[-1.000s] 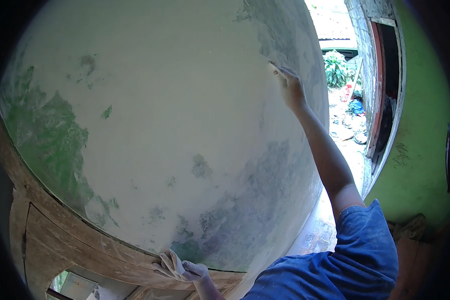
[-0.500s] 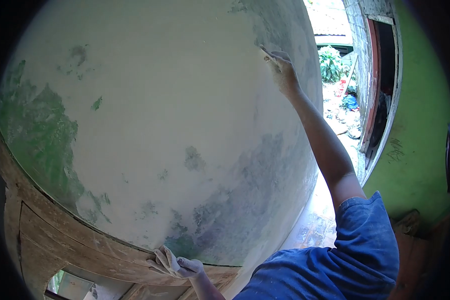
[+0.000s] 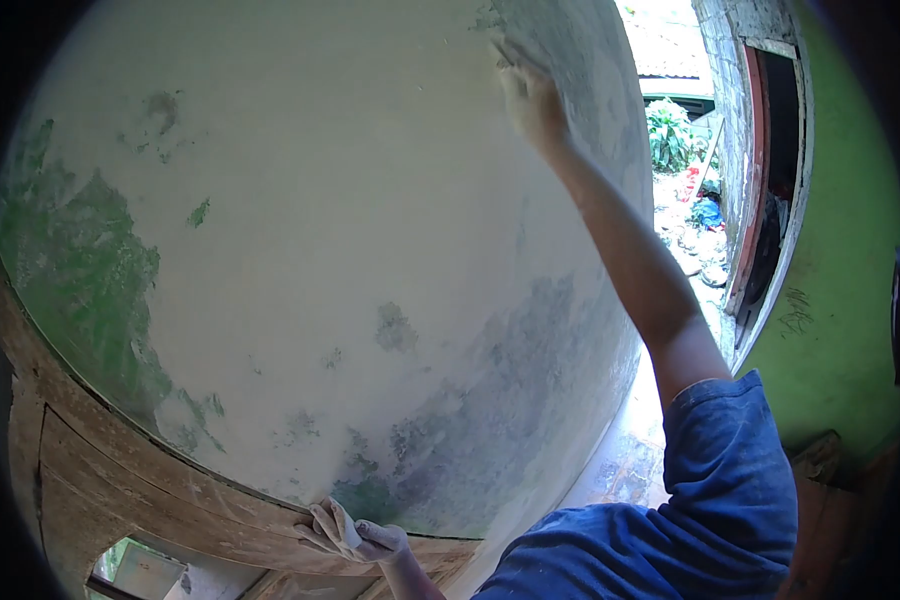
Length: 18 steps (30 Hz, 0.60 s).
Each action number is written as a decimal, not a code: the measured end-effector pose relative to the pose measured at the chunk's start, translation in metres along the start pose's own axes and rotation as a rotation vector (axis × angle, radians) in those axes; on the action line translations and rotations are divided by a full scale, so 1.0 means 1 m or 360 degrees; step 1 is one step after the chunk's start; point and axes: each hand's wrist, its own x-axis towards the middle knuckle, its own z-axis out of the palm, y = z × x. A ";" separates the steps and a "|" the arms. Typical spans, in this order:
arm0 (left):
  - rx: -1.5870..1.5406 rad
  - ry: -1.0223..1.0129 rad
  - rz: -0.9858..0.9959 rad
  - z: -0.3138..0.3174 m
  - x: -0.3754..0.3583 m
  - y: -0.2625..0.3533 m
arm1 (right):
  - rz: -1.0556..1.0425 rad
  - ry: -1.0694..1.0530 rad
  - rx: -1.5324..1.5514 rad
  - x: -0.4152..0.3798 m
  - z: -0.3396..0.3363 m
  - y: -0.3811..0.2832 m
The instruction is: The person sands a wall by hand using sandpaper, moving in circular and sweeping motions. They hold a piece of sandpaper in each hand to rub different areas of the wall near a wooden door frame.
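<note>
Right grip: the right hand (image 3: 530,100) is raised on a bare outstretched arm and lies against the pale plastered wall with green and grey patches (image 3: 350,230). Its fingers are curled against the plaster near a grey patch at the top. Something small may be pinched in them, but it is too blurred to tell, so whether this grip is closed on anything cannot be told.

Left grip: the left hand (image 3: 355,535), dusted white, rests low in the view. Its fingers are bent over the worn brown wooden frame edge (image 3: 150,480) and clasp it.

Wall: it fills most of the view. Below the right grip it is mostly off-white. Down toward the left grip the patches turn grey-blue and green, meeting the wooden frame edge just above that hand. Far from both grips a large green area shows through.

Sleeve: a blue cloth sleeve (image 3: 730,480) covers the upper part of the raised arm.

Beyond the right grip: an open doorway with a red-brown frame (image 3: 760,170) stands past the arm. Green plants (image 3: 675,135) and scattered litter lie on the ground outside. A bright green painted wall (image 3: 840,310) stands beside the doorway.
</note>
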 end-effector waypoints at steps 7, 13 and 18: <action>-0.0134 -0.0039 -0.0111 0.001 -0.012 -0.005 | -0.0732 -0.0240 -0.0164 -0.136 -0.004 -0.073; -0.0079 -0.0076 -0.0059 -0.001 -0.004 0.000 | -0.0739 -0.0193 -0.0227 -0.056 -0.009 -0.031; -0.0002 -0.0036 0.0014 0.001 -0.004 -0.003 | -0.0082 0.0203 0.0232 0.010 0.025 -0.028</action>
